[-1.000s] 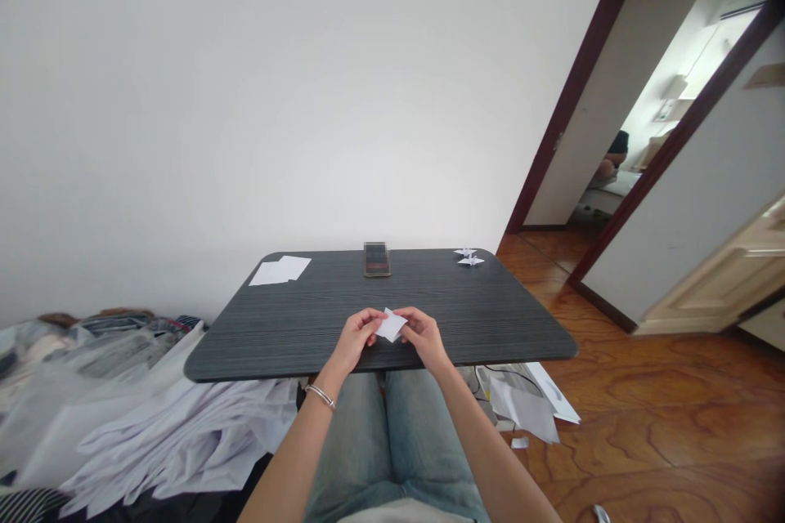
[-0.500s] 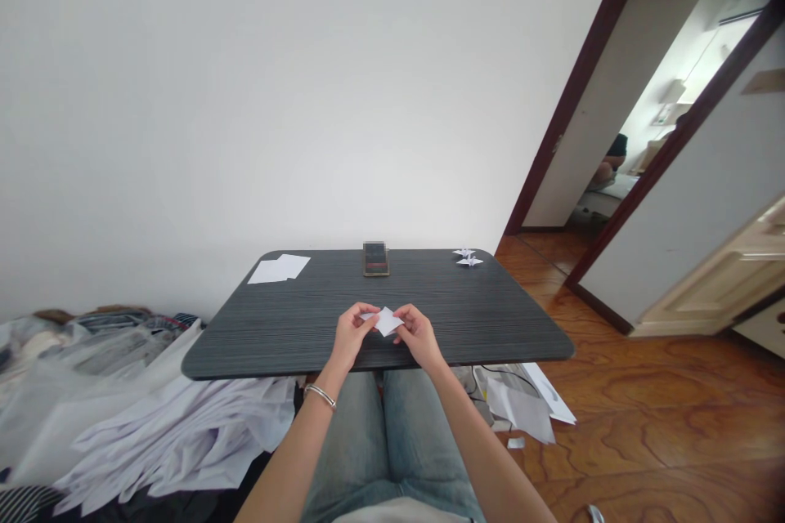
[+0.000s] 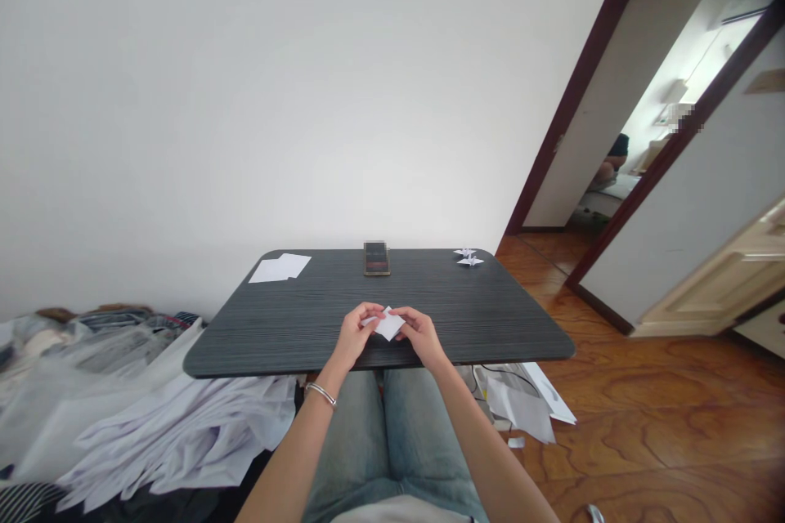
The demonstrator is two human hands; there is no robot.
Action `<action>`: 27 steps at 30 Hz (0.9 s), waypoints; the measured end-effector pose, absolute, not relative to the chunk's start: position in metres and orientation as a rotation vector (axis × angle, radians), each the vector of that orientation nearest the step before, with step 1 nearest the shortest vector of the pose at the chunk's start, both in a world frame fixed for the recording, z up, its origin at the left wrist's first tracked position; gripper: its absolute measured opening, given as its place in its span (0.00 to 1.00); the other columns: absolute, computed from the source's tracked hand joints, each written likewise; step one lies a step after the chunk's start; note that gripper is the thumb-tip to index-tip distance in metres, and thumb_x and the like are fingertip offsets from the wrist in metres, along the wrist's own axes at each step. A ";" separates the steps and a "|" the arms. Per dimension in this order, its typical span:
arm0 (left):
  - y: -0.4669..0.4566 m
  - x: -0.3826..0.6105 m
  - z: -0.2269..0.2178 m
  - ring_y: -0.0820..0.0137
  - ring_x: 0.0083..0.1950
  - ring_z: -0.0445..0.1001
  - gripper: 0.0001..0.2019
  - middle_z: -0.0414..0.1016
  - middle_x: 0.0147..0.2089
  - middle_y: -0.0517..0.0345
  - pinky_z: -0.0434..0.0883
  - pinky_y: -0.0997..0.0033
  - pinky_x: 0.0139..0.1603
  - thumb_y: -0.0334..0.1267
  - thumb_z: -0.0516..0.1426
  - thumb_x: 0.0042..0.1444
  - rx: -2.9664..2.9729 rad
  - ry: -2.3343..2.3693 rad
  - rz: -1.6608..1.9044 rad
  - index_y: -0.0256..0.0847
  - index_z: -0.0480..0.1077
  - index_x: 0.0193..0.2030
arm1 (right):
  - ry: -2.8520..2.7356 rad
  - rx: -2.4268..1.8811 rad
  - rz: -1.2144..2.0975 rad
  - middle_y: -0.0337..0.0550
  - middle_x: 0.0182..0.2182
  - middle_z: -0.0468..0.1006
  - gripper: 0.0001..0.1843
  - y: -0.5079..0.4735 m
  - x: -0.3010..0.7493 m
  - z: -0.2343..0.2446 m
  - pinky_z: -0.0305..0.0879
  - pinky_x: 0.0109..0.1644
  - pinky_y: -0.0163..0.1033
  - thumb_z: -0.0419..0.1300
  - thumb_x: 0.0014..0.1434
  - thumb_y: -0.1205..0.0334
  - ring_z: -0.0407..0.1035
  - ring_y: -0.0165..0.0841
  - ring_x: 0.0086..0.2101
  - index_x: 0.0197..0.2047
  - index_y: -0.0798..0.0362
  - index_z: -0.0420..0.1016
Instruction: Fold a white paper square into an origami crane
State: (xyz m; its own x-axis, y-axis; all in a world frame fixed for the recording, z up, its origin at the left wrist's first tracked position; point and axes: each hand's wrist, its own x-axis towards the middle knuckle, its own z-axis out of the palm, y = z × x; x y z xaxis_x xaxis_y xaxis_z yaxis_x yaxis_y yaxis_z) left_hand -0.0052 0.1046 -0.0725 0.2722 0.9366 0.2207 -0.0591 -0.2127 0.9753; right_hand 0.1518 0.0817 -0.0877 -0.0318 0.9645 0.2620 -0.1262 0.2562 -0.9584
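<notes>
A small piece of folded white paper (image 3: 388,325) is held between my two hands, just above the front part of the dark table (image 3: 263,335). My left hand (image 3: 356,331) pinches its left side, with the thumb and fingers closed on it. On the other side, my right hand (image 3: 420,332) grips the right edge in the same way. The paper looks diamond-shaped from above, and its finer folds are too small to make out. Two white paper cranes (image 3: 469,260) rest at the table's far right corner.
White paper sheets (image 3: 279,268) lie at the table's far left. A phone (image 3: 376,258) stands at the back middle, near the wall. Piled white cloth (image 3: 196,433) is left of the table; papers (image 3: 521,404) lie low on the right. Through the doorway, a person (image 3: 613,159) is partly visible.
Both hands still hold the paper. My fingers have shifted slightly, the right ones reaching farther over its top edge, and the diamond face shows a little larger.
</notes>
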 end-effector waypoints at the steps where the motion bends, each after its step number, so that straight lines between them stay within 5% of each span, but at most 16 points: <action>1: 0.104 -0.006 -0.072 0.69 0.37 0.72 0.11 0.75 0.37 0.53 0.67 0.74 0.34 0.32 0.56 0.49 1.465 0.861 1.161 0.36 0.69 0.40 | -1.254 -0.897 1.119 0.40 0.31 0.77 0.14 0.082 0.153 -0.088 0.66 0.27 0.32 0.55 0.47 0.69 0.69 0.30 0.29 0.38 0.52 0.75; 12: 0.100 -0.007 -0.067 0.69 0.37 0.71 0.12 0.74 0.38 0.53 0.67 0.72 0.38 0.35 0.57 0.50 1.519 0.802 1.139 0.36 0.69 0.42 | -1.212 -0.905 1.136 0.39 0.26 0.76 0.07 0.081 0.154 -0.085 0.65 0.25 0.32 0.59 0.46 0.65 0.70 0.31 0.26 0.32 0.53 0.74; 19: 0.103 -0.006 -0.072 0.63 0.47 0.68 0.06 0.69 0.47 0.50 0.66 0.69 0.41 0.38 0.61 0.46 1.579 0.897 1.284 0.37 0.70 0.28 | -1.187 -1.012 0.960 0.40 0.25 0.75 0.05 0.082 0.152 -0.089 0.67 0.27 0.35 0.60 0.45 0.64 0.70 0.34 0.28 0.29 0.53 0.70; 23: 0.097 -0.005 -0.068 0.60 0.54 0.64 0.13 0.67 0.51 0.50 0.63 0.65 0.48 0.37 0.64 0.41 1.767 1.026 1.364 0.40 0.71 0.35 | -1.204 -1.082 0.842 0.45 0.34 0.76 0.04 0.083 0.151 -0.091 0.67 0.32 0.37 0.59 0.47 0.64 0.71 0.35 0.31 0.30 0.54 0.71; 27: 0.092 -0.003 -0.065 0.65 0.45 0.69 0.11 0.71 0.41 0.54 0.64 0.67 0.44 0.39 0.62 0.46 1.885 1.059 1.360 0.40 0.71 0.37 | -1.234 -1.125 0.771 0.47 0.38 0.76 0.04 0.082 0.150 -0.090 0.68 0.32 0.37 0.57 0.49 0.63 0.73 0.36 0.32 0.30 0.54 0.70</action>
State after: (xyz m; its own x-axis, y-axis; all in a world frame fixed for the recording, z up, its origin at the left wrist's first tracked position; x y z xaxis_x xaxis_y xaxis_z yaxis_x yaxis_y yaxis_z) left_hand -0.0035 0.0919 -0.0653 0.1656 0.8559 0.4898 0.2655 -0.5171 0.8137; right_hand 0.1495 0.0823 -0.0896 0.2085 0.9234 0.3221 0.1149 0.3040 -0.9457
